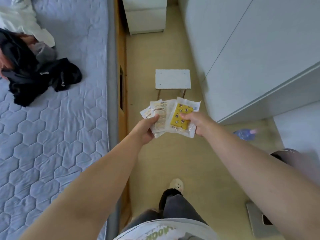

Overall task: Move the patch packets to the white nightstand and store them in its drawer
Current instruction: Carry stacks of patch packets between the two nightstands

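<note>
Patch packets (170, 116): fanned between your hands above floor, white nightstand (145, 14) well ahead. Left hand (147, 129) and right hand (196, 124) both pinch lower edges. Judged light, flimsy, slippery; grip stack near middle.

Single head-worn wide-angle view; faces forward-down along floor (173, 161) beside bed (52, 135); close over arms (103, 170).

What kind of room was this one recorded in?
Most likely a bedroom: a bed with a quilted blue cover runs along the left, a white nightstand with drawer fronts stands at the far end of the aisle, and tall white wardrobe-like doors line the right.
</note>
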`<state>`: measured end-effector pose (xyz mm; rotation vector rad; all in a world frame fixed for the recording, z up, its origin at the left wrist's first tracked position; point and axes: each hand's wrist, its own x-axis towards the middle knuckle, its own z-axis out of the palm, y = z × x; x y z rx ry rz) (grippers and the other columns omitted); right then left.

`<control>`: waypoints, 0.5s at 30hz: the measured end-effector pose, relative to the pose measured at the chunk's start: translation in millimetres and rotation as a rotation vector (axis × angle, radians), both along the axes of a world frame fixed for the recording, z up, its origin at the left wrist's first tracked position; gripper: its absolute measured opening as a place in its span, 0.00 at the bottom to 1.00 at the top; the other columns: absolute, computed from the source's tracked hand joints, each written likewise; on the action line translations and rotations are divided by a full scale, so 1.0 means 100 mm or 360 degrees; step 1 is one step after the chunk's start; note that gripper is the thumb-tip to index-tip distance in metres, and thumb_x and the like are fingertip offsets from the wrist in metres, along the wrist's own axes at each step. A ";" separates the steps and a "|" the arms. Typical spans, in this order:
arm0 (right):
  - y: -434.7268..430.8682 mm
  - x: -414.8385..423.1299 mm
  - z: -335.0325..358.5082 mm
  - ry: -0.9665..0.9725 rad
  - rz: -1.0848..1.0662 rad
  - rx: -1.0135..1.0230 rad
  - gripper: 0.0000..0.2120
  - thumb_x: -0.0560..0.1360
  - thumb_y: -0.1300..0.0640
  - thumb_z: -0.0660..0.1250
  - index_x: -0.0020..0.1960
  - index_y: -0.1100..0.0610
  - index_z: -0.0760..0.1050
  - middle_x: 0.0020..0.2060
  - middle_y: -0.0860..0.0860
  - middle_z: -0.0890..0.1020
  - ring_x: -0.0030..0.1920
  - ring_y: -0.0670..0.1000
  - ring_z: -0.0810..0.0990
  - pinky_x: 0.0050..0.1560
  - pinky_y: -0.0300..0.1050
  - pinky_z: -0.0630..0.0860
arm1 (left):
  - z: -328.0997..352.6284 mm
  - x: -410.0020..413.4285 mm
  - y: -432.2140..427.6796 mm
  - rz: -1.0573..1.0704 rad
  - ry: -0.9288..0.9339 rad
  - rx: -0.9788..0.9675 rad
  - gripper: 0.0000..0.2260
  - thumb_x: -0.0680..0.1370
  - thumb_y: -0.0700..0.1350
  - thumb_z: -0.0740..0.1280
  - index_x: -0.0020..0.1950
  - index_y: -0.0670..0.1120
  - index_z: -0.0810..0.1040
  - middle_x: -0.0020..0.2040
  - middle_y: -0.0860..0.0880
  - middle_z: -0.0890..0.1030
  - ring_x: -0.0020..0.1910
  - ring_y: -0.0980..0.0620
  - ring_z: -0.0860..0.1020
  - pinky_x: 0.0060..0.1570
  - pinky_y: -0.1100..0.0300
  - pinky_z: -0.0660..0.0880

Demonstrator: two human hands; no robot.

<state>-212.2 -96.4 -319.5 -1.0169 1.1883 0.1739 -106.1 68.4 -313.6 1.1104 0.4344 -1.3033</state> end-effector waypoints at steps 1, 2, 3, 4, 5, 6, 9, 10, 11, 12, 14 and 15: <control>-0.09 0.11 0.04 0.0012 0.0012 -0.0010 0.17 0.60 0.56 0.78 0.48 0.56 0.81 0.52 0.53 0.84 0.59 0.56 0.79 0.66 0.61 0.69 | 0.01 0.10 -0.09 0.0013 0.0001 -0.0008 0.08 0.80 0.39 0.63 0.58 0.44 0.76 0.50 0.46 0.84 0.50 0.47 0.82 0.48 0.52 0.81; -0.18 0.25 0.06 0.0015 0.0021 -0.0027 0.17 0.60 0.56 0.78 0.47 0.55 0.81 0.52 0.52 0.84 0.59 0.56 0.79 0.66 0.61 0.68 | 0.01 0.22 -0.16 0.0025 -0.0008 -0.0010 0.07 0.80 0.39 0.63 0.57 0.44 0.76 0.49 0.46 0.85 0.50 0.47 0.82 0.48 0.52 0.81; -0.25 0.39 0.09 0.0013 0.0028 -0.0032 0.15 0.62 0.56 0.78 0.47 0.55 0.81 0.52 0.53 0.84 0.59 0.56 0.79 0.66 0.60 0.68 | 0.01 0.36 -0.22 0.0039 -0.0019 -0.0008 0.07 0.80 0.39 0.63 0.58 0.44 0.76 0.50 0.46 0.84 0.51 0.47 0.82 0.49 0.52 0.80; -0.31 0.55 0.10 0.0009 0.0046 -0.0028 0.13 0.64 0.57 0.78 0.47 0.55 0.81 0.52 0.53 0.83 0.59 0.56 0.79 0.66 0.60 0.68 | 0.01 0.50 -0.26 0.0048 -0.0035 0.0000 0.08 0.80 0.39 0.63 0.58 0.45 0.76 0.52 0.46 0.84 0.52 0.47 0.82 0.49 0.51 0.80; -0.37 0.72 0.13 0.0003 0.0062 -0.0014 0.12 0.65 0.57 0.78 0.47 0.55 0.80 0.53 0.53 0.83 0.59 0.56 0.79 0.66 0.60 0.68 | 0.02 0.66 -0.31 0.0055 -0.0052 0.0006 0.08 0.80 0.39 0.63 0.59 0.45 0.76 0.54 0.45 0.83 0.53 0.46 0.81 0.50 0.51 0.79; -0.43 0.92 0.14 -0.0007 0.0076 -0.0004 0.11 0.66 0.57 0.77 0.46 0.55 0.80 0.53 0.53 0.83 0.59 0.56 0.79 0.67 0.60 0.68 | 0.01 0.83 -0.36 0.0063 -0.0074 0.0016 0.08 0.80 0.39 0.63 0.58 0.45 0.76 0.56 0.45 0.82 0.55 0.46 0.81 0.52 0.50 0.79; -0.64 1.59 0.16 -0.0015 0.0095 -0.0044 0.13 0.65 0.58 0.78 0.48 0.57 0.80 0.53 0.54 0.83 0.57 0.57 0.80 0.65 0.61 0.70 | 0.02 1.46 -0.53 0.0071 -0.0114 0.0038 0.07 0.79 0.38 0.64 0.56 0.45 0.76 0.57 0.44 0.82 0.57 0.44 0.80 0.56 0.48 0.77; -0.73 1.86 0.15 -0.0029 0.0095 -0.0053 0.14 0.65 0.58 0.78 0.48 0.57 0.80 0.52 0.54 0.83 0.56 0.57 0.80 0.64 0.61 0.71 | 0.03 1.73 -0.60 0.0055 -0.0148 0.0039 0.07 0.79 0.38 0.64 0.57 0.45 0.76 0.57 0.44 0.82 0.56 0.45 0.80 0.54 0.49 0.77; -0.80 2.13 0.18 -0.0066 0.0094 -0.0062 0.15 0.65 0.58 0.78 0.49 0.57 0.80 0.52 0.54 0.84 0.55 0.57 0.81 0.63 0.61 0.71 | 0.06 2.01 -0.67 0.0034 -0.0190 0.0038 0.09 0.79 0.38 0.65 0.58 0.44 0.76 0.56 0.44 0.82 0.55 0.45 0.81 0.51 0.50 0.78; -0.89 2.41 0.19 -0.0086 0.0096 -0.0079 0.17 0.64 0.58 0.78 0.51 0.58 0.80 0.52 0.54 0.84 0.55 0.57 0.81 0.63 0.61 0.72 | 0.10 2.31 -0.73 0.0007 -0.0238 0.0040 0.11 0.79 0.38 0.65 0.61 0.44 0.75 0.57 0.44 0.82 0.53 0.46 0.81 0.48 0.51 0.79; -1.03 2.94 0.34 -0.0101 0.0094 -0.0127 0.20 0.64 0.57 0.79 0.53 0.58 0.80 0.52 0.54 0.84 0.55 0.56 0.81 0.62 0.61 0.73 | 0.22 2.92 -0.88 -0.0048 -0.0310 0.0015 0.14 0.79 0.37 0.65 0.64 0.43 0.74 0.58 0.44 0.82 0.53 0.46 0.82 0.43 0.52 0.81; -1.08 3.19 0.45 -0.0115 0.0078 -0.0138 0.19 0.65 0.57 0.78 0.54 0.58 0.79 0.52 0.54 0.84 0.54 0.56 0.81 0.61 0.60 0.74 | 0.31 3.21 -0.95 -0.0060 -0.0333 -0.0005 0.14 0.78 0.37 0.65 0.64 0.43 0.74 0.58 0.43 0.82 0.53 0.45 0.82 0.43 0.52 0.81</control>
